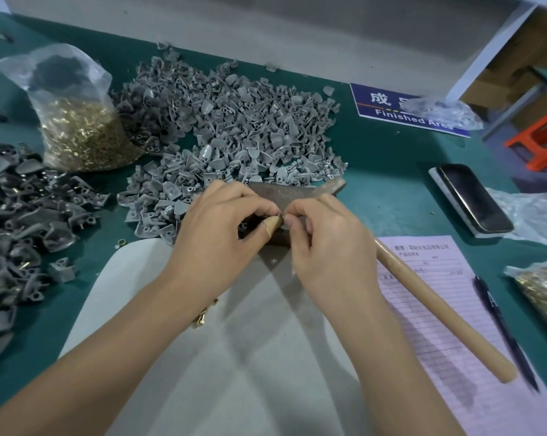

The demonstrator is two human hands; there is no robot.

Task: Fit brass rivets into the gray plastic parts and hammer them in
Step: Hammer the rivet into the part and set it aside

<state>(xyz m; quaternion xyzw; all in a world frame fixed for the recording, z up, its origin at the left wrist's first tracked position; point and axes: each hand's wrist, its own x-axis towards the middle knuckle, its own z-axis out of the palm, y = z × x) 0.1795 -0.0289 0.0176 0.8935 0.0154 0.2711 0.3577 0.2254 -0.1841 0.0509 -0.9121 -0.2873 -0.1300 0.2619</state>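
Note:
My left hand (217,234) and my right hand (325,243) meet fingertip to fingertip over a rusty metal block (278,196) at the table's middle. Their fingers pinch something small between them; it is mostly hidden, and a bit of a gray plastic part (243,228) shows under the left fingers. My left thumb wears a tape wrap. A hammer lies to the right, its wooden handle (438,306) across a pink form and its head (332,185) beside the block. A big pile of gray plastic parts (231,127) lies behind the hands. A clear bag of brass rivets (83,136) stands at the left. A few loose rivets (203,319) lie under my left wrist.
A darker pile of gray parts (20,228) fills the left edge. At the right are a phone (473,198), a pink form (448,325), a pen (504,332), another rivet bag (545,294) and a blue "Finished Area" sign (388,108). White paper (234,357) covers the near table.

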